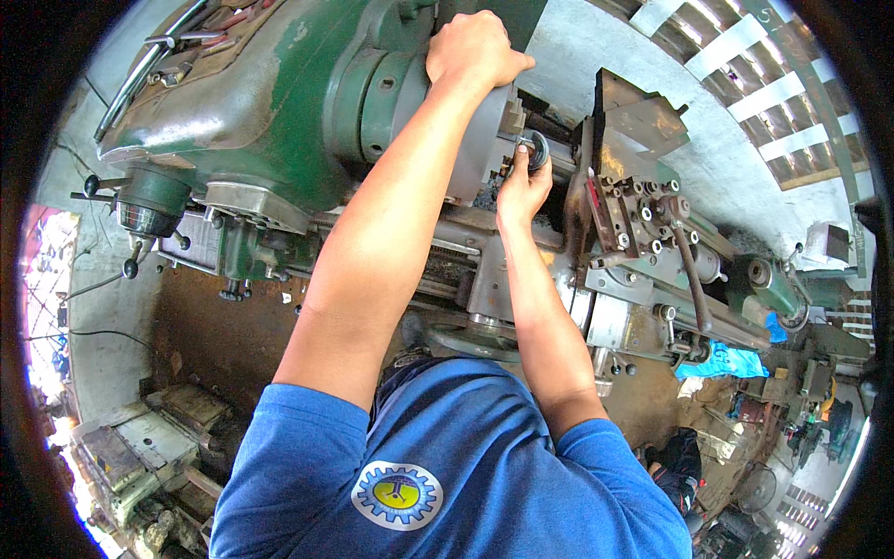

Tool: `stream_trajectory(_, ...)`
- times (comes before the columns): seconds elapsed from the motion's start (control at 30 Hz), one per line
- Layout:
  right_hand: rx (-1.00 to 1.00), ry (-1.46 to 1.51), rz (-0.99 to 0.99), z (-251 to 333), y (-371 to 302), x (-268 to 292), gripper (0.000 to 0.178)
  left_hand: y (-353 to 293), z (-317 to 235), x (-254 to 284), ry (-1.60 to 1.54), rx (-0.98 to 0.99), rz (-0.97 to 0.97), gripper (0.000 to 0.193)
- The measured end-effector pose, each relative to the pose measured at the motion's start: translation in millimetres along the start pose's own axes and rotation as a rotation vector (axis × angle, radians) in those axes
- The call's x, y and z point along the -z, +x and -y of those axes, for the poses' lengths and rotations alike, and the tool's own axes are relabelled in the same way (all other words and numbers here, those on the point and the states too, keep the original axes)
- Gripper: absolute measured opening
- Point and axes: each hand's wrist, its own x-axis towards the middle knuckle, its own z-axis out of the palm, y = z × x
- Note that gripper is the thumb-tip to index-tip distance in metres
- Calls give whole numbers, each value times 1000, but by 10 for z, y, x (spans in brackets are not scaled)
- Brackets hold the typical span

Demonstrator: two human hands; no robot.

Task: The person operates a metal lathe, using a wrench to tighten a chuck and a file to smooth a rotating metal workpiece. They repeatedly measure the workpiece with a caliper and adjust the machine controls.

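Gear emblem point(398, 496) on shirt point(503, 438), left hand point(477, 51) at chuck point(480, 144)

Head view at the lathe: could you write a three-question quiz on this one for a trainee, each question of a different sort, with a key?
1. Which hand rests on the large grey chuck?
2. True or false: the light-blue plastic sheet or bag lies to the left of the chuck in the picture.
3. The right hand holds: A) a wrench; B) a round dark piece; C) a cloth.

Key: 1. The left hand. 2. False; it lies to the right. 3. B.
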Motion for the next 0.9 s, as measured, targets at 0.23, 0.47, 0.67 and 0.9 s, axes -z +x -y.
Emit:
stream_trajectory(0.23, 46, -67, 6, -99, 33, 6, 24, -20, -14, 31, -21, -10, -4, 46)
stream_trajectory(0.47, -79, 165, 74, -166, 102, 91, 20, -144, -105, 211, -145, 21, -14, 34)
stream_trajectory(0.67, -137, 195, 77, -175, 132, 117, 17, -112, -110, 203, -141, 48, 14, 34)
stream_trajectory(0.9, -238, 109, 89, -80, 157, 140, 14, 12, -40, 139, -249, -53, -43, 35)
